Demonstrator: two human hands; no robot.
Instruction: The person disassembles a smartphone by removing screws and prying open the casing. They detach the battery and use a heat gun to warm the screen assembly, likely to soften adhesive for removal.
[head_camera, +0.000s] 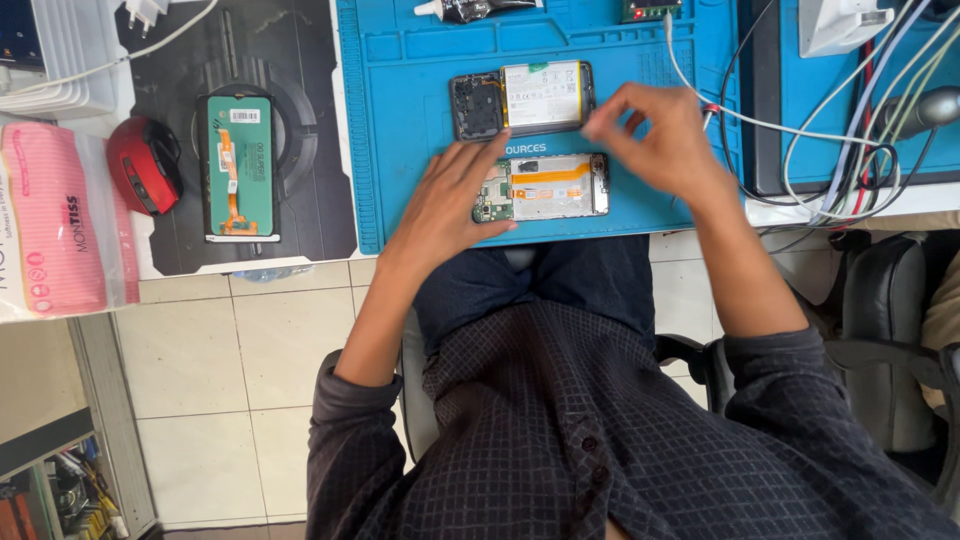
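On a blue mat (400, 150) on the desk, the left hand (450, 205) lies flat, fingers spread, against an opened phone (555, 187). The right hand (665, 140) hovers above, fingertips pinched; what they hold cannot be told. A second opened phone (520, 98) lies just beyond.

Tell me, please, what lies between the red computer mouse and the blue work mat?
In the head view, a phone display panel lies face down, green back up, on a dark pad, between the red mouse and the blue mat.
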